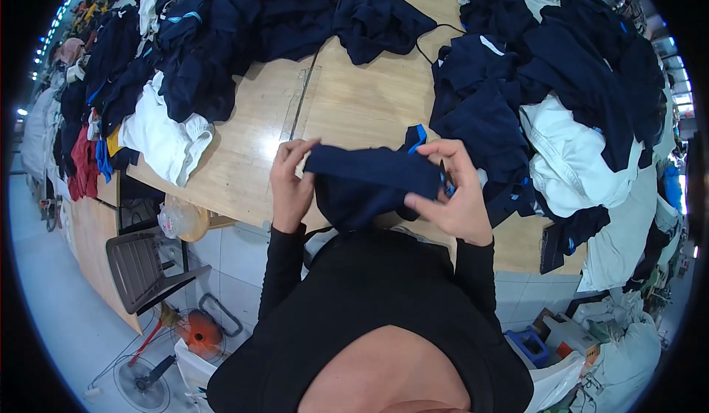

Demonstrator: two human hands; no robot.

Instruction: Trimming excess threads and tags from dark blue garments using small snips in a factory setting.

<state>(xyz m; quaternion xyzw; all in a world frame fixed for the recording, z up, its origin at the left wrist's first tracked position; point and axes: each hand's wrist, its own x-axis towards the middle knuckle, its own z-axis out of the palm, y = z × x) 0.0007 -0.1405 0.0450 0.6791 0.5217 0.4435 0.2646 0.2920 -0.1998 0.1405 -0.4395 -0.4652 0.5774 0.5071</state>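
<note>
both hands hold a navy garment (373, 184) with blue trim above the wooden bench (354, 95) edge; the left hand (290, 184) pinches its left end, the right hand (452, 195) closes its grip on the right, perhaps on a tag. navy clothing piles (546, 81) flank it.

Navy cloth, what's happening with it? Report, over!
Left hand and right hand both pinching navy garment, stretched above wooden table. Clothing piles beside, nothing blocking.

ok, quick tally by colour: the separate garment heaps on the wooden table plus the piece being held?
Navy heaps: 2
White bundles: 2
Red pile: 1
Navy garment held by left hand and right hand: 1
Total: 6
</note>
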